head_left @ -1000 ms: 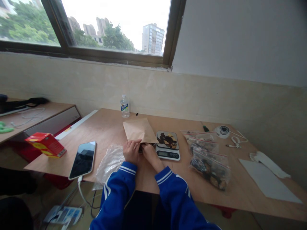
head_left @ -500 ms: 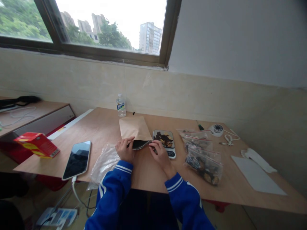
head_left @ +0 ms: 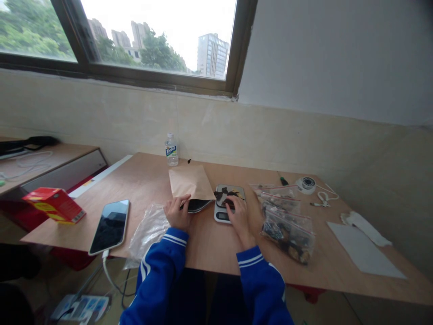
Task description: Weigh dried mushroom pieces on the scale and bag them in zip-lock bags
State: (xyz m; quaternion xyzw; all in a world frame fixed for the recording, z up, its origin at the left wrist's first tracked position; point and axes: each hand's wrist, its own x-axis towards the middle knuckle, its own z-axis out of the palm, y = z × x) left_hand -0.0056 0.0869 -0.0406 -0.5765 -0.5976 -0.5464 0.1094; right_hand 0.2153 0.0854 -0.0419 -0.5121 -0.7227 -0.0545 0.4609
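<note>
A brown kraft paper bag (head_left: 191,183) lies flat with its dark, silvery mouth facing me. My left hand (head_left: 177,213) pinches the bag's near left edge and keeps the mouth parted. To the right stands a white kitchen scale (head_left: 222,216) with a pile of dark and yellowish dried slices (head_left: 221,194) on its plate. My right hand (head_left: 238,214) reaches over the plate, its fingers curled closed on some of the dark slices. That hand hides part of the pile and the scale's right side.
Several zip bags (head_left: 287,230) of dried goods lie to the right, near a white camera (head_left: 306,185), a glove (head_left: 367,228) and a white sheet (head_left: 365,253). Leftward are a clear plastic bag (head_left: 149,230), a phone (head_left: 110,228) and a red box (head_left: 56,205). A bottle (head_left: 172,151) stands behind.
My right hand has left the paper bag's mouth and moved right onto the slices on the scale. My left hand still holds the bag's edge.
</note>
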